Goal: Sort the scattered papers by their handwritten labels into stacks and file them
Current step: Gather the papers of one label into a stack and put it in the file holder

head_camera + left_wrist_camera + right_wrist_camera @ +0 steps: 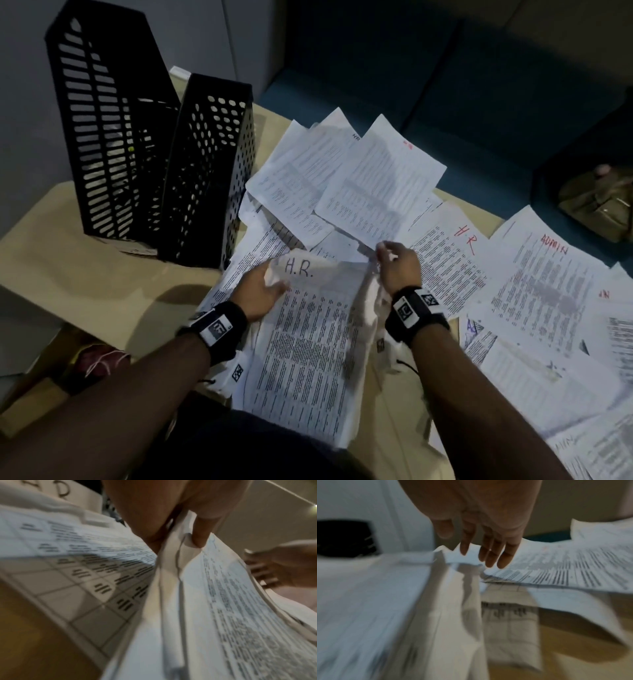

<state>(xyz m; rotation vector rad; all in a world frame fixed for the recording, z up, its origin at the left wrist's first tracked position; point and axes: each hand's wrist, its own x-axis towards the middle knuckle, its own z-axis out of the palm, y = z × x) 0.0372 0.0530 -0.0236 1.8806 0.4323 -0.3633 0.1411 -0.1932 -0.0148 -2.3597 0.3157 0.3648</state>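
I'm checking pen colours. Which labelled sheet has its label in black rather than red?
The H.R. sheet gripped by the left hand; its label is black, others nearby red.

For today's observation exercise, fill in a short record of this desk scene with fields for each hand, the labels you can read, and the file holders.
left hand: grips the stack of papers, top sheet marked H.R.
right hand: open, fingers at the stack's far right corner
other labels: H.R sheet; ADMIN sheet
file holders: two, black, upright, far left on table
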